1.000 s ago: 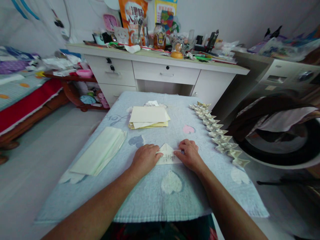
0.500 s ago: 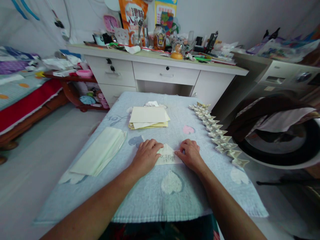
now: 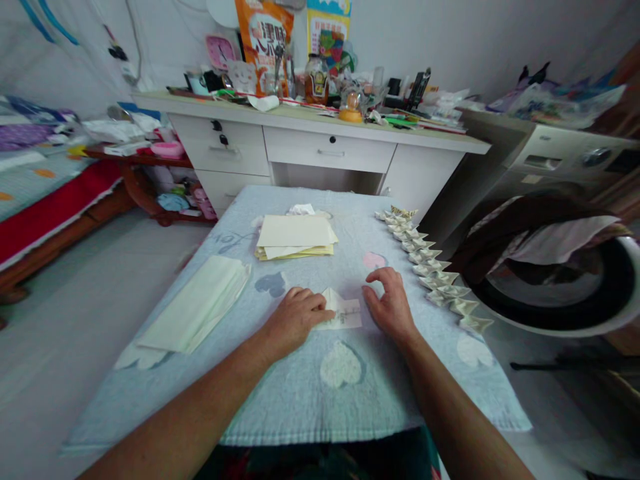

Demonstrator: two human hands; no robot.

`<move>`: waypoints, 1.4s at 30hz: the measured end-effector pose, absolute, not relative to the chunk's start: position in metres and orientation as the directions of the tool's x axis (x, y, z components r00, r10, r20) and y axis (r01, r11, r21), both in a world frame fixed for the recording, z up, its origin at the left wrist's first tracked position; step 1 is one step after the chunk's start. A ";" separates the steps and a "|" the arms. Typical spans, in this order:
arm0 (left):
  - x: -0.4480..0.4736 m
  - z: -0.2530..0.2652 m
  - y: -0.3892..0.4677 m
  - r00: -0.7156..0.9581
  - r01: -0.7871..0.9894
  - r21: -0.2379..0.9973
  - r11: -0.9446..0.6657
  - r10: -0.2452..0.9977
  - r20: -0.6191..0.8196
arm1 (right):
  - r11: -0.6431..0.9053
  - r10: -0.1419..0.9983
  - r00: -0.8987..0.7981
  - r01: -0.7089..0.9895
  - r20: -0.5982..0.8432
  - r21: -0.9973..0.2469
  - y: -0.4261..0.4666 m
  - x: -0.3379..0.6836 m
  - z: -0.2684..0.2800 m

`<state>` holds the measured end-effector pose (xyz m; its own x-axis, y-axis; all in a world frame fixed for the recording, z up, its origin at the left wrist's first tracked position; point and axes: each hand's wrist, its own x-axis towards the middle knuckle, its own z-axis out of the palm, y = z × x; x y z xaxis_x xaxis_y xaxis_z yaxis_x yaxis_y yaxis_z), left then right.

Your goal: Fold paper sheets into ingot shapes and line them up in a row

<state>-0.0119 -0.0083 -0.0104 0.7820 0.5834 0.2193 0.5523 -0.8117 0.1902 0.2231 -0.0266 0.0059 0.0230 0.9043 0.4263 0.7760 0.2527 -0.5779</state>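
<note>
A small folded piece of paper [image 3: 346, 313] with writing on it lies on the cloth in front of me. Its top comes to a point at the left, and its right part is a straight-edged strip. My left hand [image 3: 301, 312] rests over its left side, fingers drawn together and a fingertip pressing the paper down. Just right of the paper, my right hand [image 3: 391, 303] is raised a little, thumb and index finger apart, holding nothing. Beyond my hands is a stack of cream paper sheets [image 3: 295, 231]; to the left lies a pile of long pale sheets [image 3: 200, 303].
A row of folded paper boats [image 3: 433, 267] runs along the right of the cloth-covered table [image 3: 280, 407]. Behind stands a white desk [image 3: 330, 143] crowded with jars and bags. A washing machine [image 3: 545, 150] with its door open is at the right, a bed [image 3: 55, 180] at the left.
My right hand has let go of the paper's right side and opened, lifting slightly right. The right part now shows a squared strip instead of a slope. My left hand stays on the paper.
</note>
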 end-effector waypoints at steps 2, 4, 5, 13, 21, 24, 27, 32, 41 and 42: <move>-0.011 -0.012 -0.008 0.777 0.553 0.197 -0.810 0.586 0.229 | 0.393 0.891 -0.110 0.672 0.440 -0.628 -0.030 0.212 0.007; -0.011 -0.013 -0.008 0.768 0.556 0.221 -0.801 0.597 0.231 | 0.449 0.890 -0.269 0.653 0.368 -0.609 -0.033 0.199 0.005; -0.011 -0.012 -0.007 0.762 0.556 0.245 -0.794 0.605 0.230 | 0.464 0.885 -0.320 0.671 0.339 -0.579 -0.033 0.193 0.004; -0.015 -0.004 -0.004 0.635 0.599 0.486 -0.637 0.747 0.197 | 0.328 0.944 -0.290 0.878 0.156 -0.349 -0.030 0.180 -0.001; -0.034 -0.001 0.000 0.449 0.787 0.428 -0.445 0.888 0.098 | 0.228 0.972 -0.205 0.939 0.116 -0.258 -0.032 0.169 0.004; -0.042 0.002 0.003 0.434 0.802 0.436 -0.408 0.900 0.045 | 0.201 0.977 -0.178 0.950 0.116 -0.237 -0.032 0.166 0.003; -0.045 0.005 0.005 0.438 0.796 0.456 -0.398 0.899 0.021 | 0.176 0.982 -0.155 0.959 0.110 -0.222 -0.032 0.164 0.003; -0.034 0.003 0.002 0.421 0.792 0.455 -0.406 0.904 0.075 | 0.171 0.983 -0.152 0.965 0.104 -0.201 -0.032 0.162 0.003; -0.026 -0.006 -0.002 0.388 0.831 0.388 -0.399 0.915 0.111 | 0.156 0.984 -0.131 0.959 0.120 -0.238 -0.032 0.175 0.003; -0.027 -0.006 -0.002 0.389 0.830 0.392 -0.398 0.915 0.105 | 0.132 0.987 -0.104 0.960 0.125 -0.247 -0.031 0.180 0.002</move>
<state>-0.0266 -0.0015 -0.0062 0.3893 0.9151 0.1055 0.8296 -0.3980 0.3915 0.1802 -0.0313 0.0018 -0.1038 0.9867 0.1247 0.9600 0.1322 -0.2467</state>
